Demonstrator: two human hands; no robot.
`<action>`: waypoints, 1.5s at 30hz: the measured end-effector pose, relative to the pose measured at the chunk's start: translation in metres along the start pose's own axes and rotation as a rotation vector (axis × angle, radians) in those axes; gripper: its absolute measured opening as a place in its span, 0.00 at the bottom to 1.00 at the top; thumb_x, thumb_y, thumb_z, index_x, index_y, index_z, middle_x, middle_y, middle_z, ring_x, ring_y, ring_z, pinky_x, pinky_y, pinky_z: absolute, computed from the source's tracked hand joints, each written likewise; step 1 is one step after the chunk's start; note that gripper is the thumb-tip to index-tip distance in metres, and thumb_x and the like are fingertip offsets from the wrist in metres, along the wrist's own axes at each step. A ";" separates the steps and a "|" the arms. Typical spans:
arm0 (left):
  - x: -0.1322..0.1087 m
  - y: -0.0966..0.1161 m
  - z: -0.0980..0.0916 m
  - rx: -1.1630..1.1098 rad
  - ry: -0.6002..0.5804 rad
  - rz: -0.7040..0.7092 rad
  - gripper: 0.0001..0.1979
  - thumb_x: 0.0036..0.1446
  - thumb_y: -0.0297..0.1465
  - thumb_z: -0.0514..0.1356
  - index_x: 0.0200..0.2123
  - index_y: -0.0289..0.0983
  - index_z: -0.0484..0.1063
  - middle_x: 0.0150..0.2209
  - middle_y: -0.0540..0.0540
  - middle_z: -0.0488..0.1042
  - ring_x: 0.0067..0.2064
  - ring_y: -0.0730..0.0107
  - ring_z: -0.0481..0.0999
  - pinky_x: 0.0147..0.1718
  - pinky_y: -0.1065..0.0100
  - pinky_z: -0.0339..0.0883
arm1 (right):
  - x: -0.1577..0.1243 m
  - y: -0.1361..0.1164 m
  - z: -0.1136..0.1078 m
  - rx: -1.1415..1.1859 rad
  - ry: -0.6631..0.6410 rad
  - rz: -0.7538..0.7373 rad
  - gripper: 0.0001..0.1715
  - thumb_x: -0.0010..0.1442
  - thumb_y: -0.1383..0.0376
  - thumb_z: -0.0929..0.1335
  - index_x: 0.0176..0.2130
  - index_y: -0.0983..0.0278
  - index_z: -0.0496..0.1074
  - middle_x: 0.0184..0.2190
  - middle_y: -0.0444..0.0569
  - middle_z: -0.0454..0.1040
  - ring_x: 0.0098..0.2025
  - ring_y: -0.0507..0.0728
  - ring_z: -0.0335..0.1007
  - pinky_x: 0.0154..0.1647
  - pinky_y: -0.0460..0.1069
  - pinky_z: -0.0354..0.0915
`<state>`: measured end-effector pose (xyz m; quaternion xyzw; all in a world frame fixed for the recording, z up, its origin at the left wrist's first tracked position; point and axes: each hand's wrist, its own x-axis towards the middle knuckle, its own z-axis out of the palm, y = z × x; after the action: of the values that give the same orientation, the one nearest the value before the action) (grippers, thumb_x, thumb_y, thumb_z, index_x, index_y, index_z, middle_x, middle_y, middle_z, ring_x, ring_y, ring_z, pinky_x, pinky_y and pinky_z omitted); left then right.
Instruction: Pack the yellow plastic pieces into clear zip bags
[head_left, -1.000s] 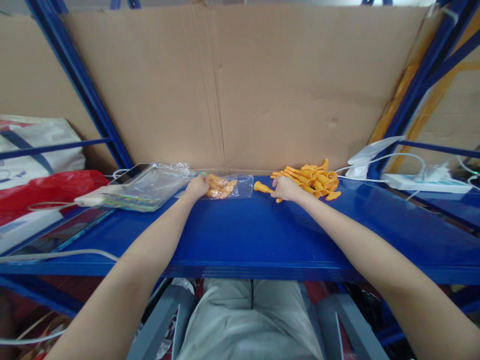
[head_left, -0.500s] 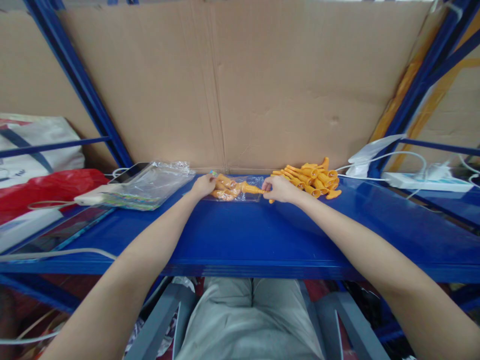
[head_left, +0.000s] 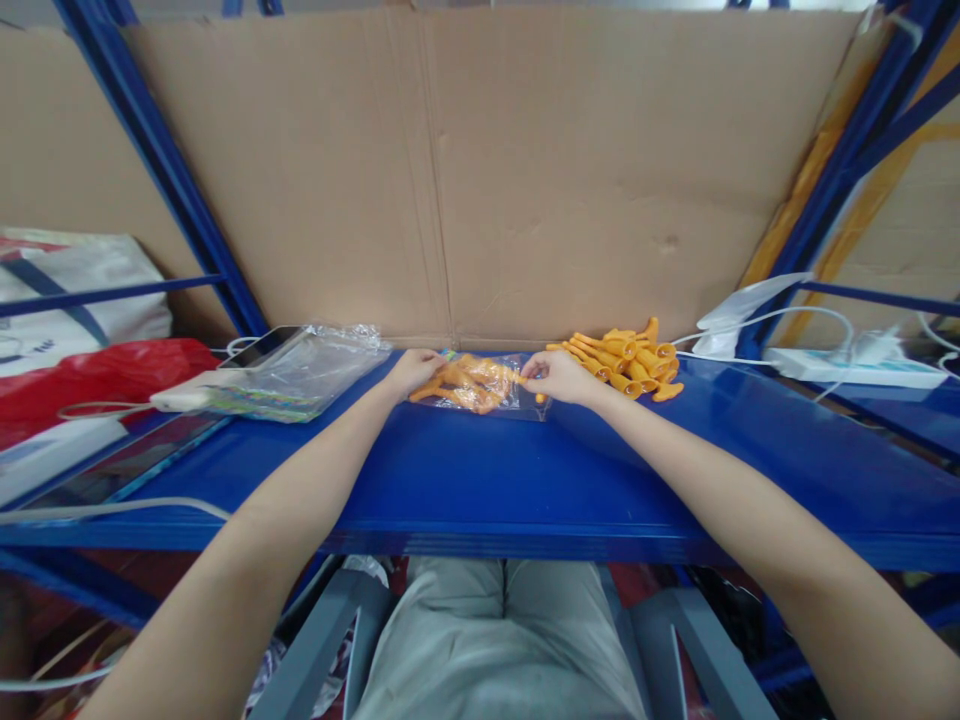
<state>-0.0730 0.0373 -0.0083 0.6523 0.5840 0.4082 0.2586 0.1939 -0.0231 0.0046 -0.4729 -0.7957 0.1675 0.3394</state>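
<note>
A clear plastic bag (head_left: 534,408) lies flat on the blue shelf with several orange horn-shaped plastic pieces (head_left: 476,385) inside. At its left end my left hand (head_left: 417,370) is closed, fingertips pinching the bag near a small coloured patch. My right hand (head_left: 559,378) is at the bag's right end, thumb and fingers pinched on the narrow tip of an orange piece that reaches into the bag. Just beyond that hand lies a heap of similar orange pieces (head_left: 630,360) with hollow flared ends.
Left of the bag rests a stack of flat clear bags (head_left: 322,370) beside a tablet and cables. A red bag (head_left: 142,375) lies farther left. A white power strip (head_left: 855,368) with cables is on the right. Cardboard (head_left: 570,180) walls the back of the blue shelf (head_left: 510,480).
The orange piece at my right hand has slid left, deeper into the bag. The bag and its pieces have shifted and spread, and its right end now reaches under my right hand.
</note>
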 end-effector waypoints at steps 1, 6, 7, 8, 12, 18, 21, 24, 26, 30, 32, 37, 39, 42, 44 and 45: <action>0.000 0.000 0.000 -0.022 0.001 -0.011 0.09 0.49 0.34 0.61 0.24 0.35 0.76 0.29 0.45 0.80 0.35 0.66 0.78 0.36 0.70 0.71 | 0.001 0.002 0.000 0.040 -0.007 0.002 0.05 0.48 0.72 0.69 0.30 0.67 0.74 0.27 0.47 0.77 0.25 0.49 0.70 0.27 0.44 0.64; -0.002 0.003 0.003 -0.057 -0.035 -0.036 0.10 0.48 0.36 0.62 0.24 0.35 0.76 0.27 0.46 0.79 0.32 0.68 0.77 0.31 0.71 0.70 | 0.001 0.002 -0.001 0.056 -0.044 -0.039 0.04 0.50 0.71 0.69 0.31 0.67 0.74 0.27 0.47 0.77 0.25 0.49 0.69 0.26 0.44 0.63; -0.003 0.004 0.004 -0.058 -0.044 -0.040 0.10 0.48 0.37 0.62 0.25 0.35 0.76 0.28 0.46 0.79 0.32 0.68 0.77 0.31 0.71 0.70 | -0.001 0.000 0.000 0.017 -0.051 -0.060 0.04 0.50 0.71 0.69 0.30 0.67 0.74 0.27 0.46 0.77 0.26 0.49 0.69 0.27 0.44 0.63; -0.004 0.005 0.004 -0.058 -0.053 -0.042 0.11 0.49 0.37 0.62 0.25 0.34 0.76 0.28 0.45 0.79 0.33 0.68 0.77 0.31 0.72 0.70 | -0.003 -0.003 0.000 -0.031 -0.054 -0.084 0.04 0.50 0.72 0.69 0.30 0.67 0.75 0.27 0.46 0.77 0.26 0.49 0.69 0.28 0.44 0.62; -0.012 0.013 0.007 -0.049 -0.091 -0.012 0.13 0.52 0.39 0.60 0.29 0.35 0.77 0.31 0.45 0.80 0.36 0.67 0.77 0.31 0.73 0.70 | -0.008 -0.012 0.004 -0.224 -0.023 -0.147 0.08 0.50 0.73 0.68 0.32 0.66 0.76 0.28 0.47 0.77 0.28 0.51 0.68 0.30 0.44 0.60; -0.020 0.022 0.015 0.032 -0.108 0.126 0.14 0.51 0.42 0.63 0.32 0.37 0.79 0.35 0.48 0.81 0.40 0.66 0.78 0.39 0.72 0.70 | -0.010 -0.012 0.013 -0.295 -0.041 -0.138 0.06 0.53 0.72 0.68 0.30 0.66 0.76 0.27 0.47 0.77 0.30 0.54 0.71 0.29 0.44 0.57; -0.018 0.021 0.015 0.076 -0.113 0.165 0.15 0.49 0.42 0.65 0.33 0.37 0.79 0.36 0.47 0.81 0.39 0.65 0.78 0.40 0.71 0.70 | -0.010 -0.012 0.013 -0.306 -0.056 -0.133 0.06 0.53 0.71 0.68 0.28 0.65 0.76 0.27 0.47 0.77 0.31 0.55 0.72 0.30 0.45 0.57; -0.017 0.020 0.015 0.079 -0.123 0.171 0.14 0.50 0.40 0.65 0.34 0.36 0.79 0.36 0.46 0.81 0.39 0.66 0.78 0.40 0.70 0.70 | -0.007 -0.011 0.010 -0.309 -0.084 -0.136 0.06 0.53 0.71 0.67 0.29 0.65 0.75 0.29 0.48 0.78 0.33 0.55 0.73 0.32 0.45 0.60; -0.017 0.019 0.015 0.085 -0.122 0.175 0.13 0.50 0.40 0.65 0.34 0.36 0.79 0.36 0.46 0.81 0.39 0.65 0.78 0.40 0.70 0.70 | -0.006 -0.010 0.008 -0.326 -0.066 -0.129 0.05 0.53 0.72 0.68 0.30 0.65 0.74 0.32 0.50 0.78 0.35 0.55 0.73 0.34 0.46 0.61; -0.018 0.021 0.015 0.134 -0.116 0.186 0.14 0.51 0.41 0.63 0.34 0.36 0.78 0.38 0.46 0.81 0.41 0.64 0.78 0.42 0.69 0.69 | -0.005 -0.011 0.002 -0.368 -0.023 0.057 0.03 0.52 0.71 0.69 0.30 0.65 0.71 0.30 0.50 0.77 0.31 0.54 0.71 0.30 0.45 0.62; -0.018 0.021 0.014 0.170 -0.110 0.193 0.15 0.51 0.42 0.62 0.34 0.37 0.78 0.39 0.46 0.81 0.43 0.62 0.78 0.44 0.69 0.69 | -0.007 -0.015 0.000 -0.264 -0.072 0.215 0.04 0.54 0.70 0.69 0.34 0.65 0.70 0.24 0.46 0.74 0.24 0.51 0.67 0.24 0.44 0.59; -0.017 0.021 0.013 0.162 -0.119 0.192 0.18 0.52 0.45 0.60 0.34 0.37 0.79 0.41 0.46 0.81 0.45 0.59 0.77 0.47 0.66 0.67 | -0.012 -0.023 0.001 0.233 -0.139 0.491 0.15 0.58 0.71 0.69 0.44 0.65 0.64 0.16 0.39 0.69 0.13 0.47 0.55 0.15 0.43 0.51; -0.017 0.021 0.013 0.112 -0.123 0.191 0.18 0.52 0.45 0.59 0.34 0.36 0.79 0.41 0.45 0.81 0.46 0.59 0.76 0.47 0.66 0.67 | -0.012 -0.023 0.003 0.420 -0.103 0.546 0.14 0.56 0.71 0.71 0.40 0.64 0.64 0.15 0.38 0.67 0.13 0.47 0.56 0.15 0.42 0.53; -0.018 0.021 0.012 0.010 -0.150 0.210 0.19 0.51 0.46 0.61 0.34 0.37 0.78 0.40 0.44 0.81 0.45 0.59 0.77 0.47 0.65 0.67 | -0.009 -0.022 0.006 0.693 -0.091 0.562 0.12 0.56 0.73 0.71 0.30 0.63 0.63 0.13 0.38 0.64 0.13 0.46 0.55 0.15 0.42 0.54; -0.019 0.022 0.012 -0.039 -0.179 0.263 0.18 0.49 0.46 0.62 0.34 0.37 0.78 0.40 0.44 0.80 0.46 0.59 0.77 0.48 0.63 0.67 | -0.007 -0.022 0.007 0.805 -0.095 0.546 0.13 0.58 0.75 0.68 0.26 0.64 0.62 0.12 0.38 0.63 0.13 0.45 0.53 0.15 0.41 0.53; -0.019 0.022 0.011 -0.049 -0.193 0.304 0.18 0.48 0.45 0.64 0.34 0.37 0.78 0.42 0.43 0.80 0.47 0.59 0.76 0.50 0.62 0.67 | -0.006 -0.022 0.007 0.832 -0.092 0.538 0.13 0.58 0.75 0.66 0.25 0.64 0.62 0.12 0.39 0.63 0.13 0.45 0.53 0.15 0.41 0.53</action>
<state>-0.0510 0.0160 -0.0004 0.7626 0.4410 0.3924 0.2645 0.1767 -0.0390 0.0102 -0.4781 -0.5252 0.5732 0.4087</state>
